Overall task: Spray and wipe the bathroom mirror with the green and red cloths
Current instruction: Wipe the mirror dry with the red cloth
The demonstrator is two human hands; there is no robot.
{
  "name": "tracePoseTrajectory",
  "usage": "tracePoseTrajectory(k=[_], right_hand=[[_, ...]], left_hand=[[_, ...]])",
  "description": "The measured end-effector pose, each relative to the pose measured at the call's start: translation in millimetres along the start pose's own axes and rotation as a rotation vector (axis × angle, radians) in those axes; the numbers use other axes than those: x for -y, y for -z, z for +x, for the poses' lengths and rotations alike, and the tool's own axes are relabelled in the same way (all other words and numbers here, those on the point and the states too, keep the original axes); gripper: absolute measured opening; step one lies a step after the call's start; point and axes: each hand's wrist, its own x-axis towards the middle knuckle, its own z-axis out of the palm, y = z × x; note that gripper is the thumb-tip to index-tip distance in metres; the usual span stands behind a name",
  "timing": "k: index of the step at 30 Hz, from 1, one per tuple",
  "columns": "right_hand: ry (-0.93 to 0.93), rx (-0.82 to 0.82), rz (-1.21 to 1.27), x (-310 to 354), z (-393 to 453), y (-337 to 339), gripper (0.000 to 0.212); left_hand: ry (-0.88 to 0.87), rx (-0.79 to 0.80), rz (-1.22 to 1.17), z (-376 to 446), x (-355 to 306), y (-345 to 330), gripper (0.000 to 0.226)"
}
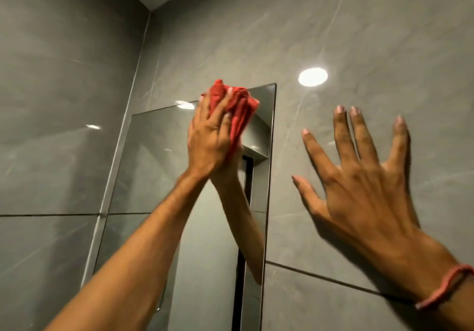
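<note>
Left hand [209, 141] presses one red cloth [237, 105] against the mirror [154, 166] near its top edge. Cloth is bunched under the palm; fingers [223, 105] curl over it, gripping, with folds showing above and right of them. Right hand [364, 184] lies flat on the wall tile [333, 23] just right of the mirror, five fingers spread, holding nothing. One pink band [446, 289] on the right wrist.

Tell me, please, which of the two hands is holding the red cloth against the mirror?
The left hand presses the bunched red cloth to the mirror's top edge; the right hand, wearing a wrist cord, is spread empty over the wall tile.
</note>
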Motion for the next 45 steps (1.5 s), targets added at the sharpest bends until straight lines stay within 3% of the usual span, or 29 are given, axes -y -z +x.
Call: tracePoseTrajectory(k=[5,10,12,15,18,20,24,27,29,31,34,36,38,40,43,45], right_hand=[[0.009,-0.018,0.018,1.6,3.3,3.0,0.08],[-0.011,-0.096,0.069,6.6,-3.6,-1.5,0.077],[-0.016,-0.098,0.106,9.0,-6.1,-4.6,0.076],[-0.042,-0.069,0.158,10.6,-10.4,-8.2,0.076],[-0.006,-0.014,0.176,9.5,-7.4,3.9,0.076],[0.028,0.013,0.169,6.8,-9.6,12.3,0.075],[0.051,0.064,0.254,-9.4,-13.2,23.5,0.077],[0.055,0.088,0.339,-18.9,-11.2,31.4,0.082],[0.006,0.101,0.511,-26.1,-5.0,36.5,0.082],[-0.115,0.13,0.862,-32.0,6.9,44.6,0.07],[-0.418,0.037,1.612,-38.4,33.6,68.1,0.024],[-0.586,0.011,1.883,-51.0,44.1,82.2,0.032],[-0.678,0.099,2.008,-65.3,50.3,91.0,0.05],[-0.659,0.196,2.072,-80.7,43.0,98.8,0.052],[-0.714,0.2,2.064,-92.8,21.6,102.6,0.036],[-0.869,0.095,2.001,-103.2,3.8,101.1,0.027]], left_hand=[[0.293,-0.1,0.001,-66.6,96.4,34.2,0.049],[0.79,-0.148,0.004,-277.3,146.3,73.1,0.045],[0.918,-0.155,0.028,-367.5,114.5,76.7,0.048],[0.882,-0.117,0.04,-450.4,19.2,62.4,0.042],[0.887,-0.203,-0.071,-461.1,-63.0,34.5,0.044],[0.902,-0.317,-0.14,-428.0,-82.5,19.7,0.047],[0.717,-0.39,-0.252,-283.2,-84.2,-1.5,0.042],[0.532,-0.316,-0.317,-149.7,-96.6,-11.9,0.038],[0.351,-0.229,-0.32,-69.3,-109.9,-18.3,0.036],[0.132,-0.113,-0.334,-15.7,-126.2,-20.1,0.034],[-0.103,0.036,-0.415,11.7,-150.9,-16.9,0.035],[-0.223,0.096,-0.512,5.0,-170.3,-12.2,0.037],[-0.343,0.149,-0.548,-9.0,-189.7,-10.2,0.044],[-0.461,0.19,-0.559,-23.2,-211.6,-8.1,0.057],[-0.576,0.23,-0.545,-38.0,-235.1,-9.2,0.057],[-0.587,0.223,-0.613,-50.1,-245.5,-10.5,0.077]])
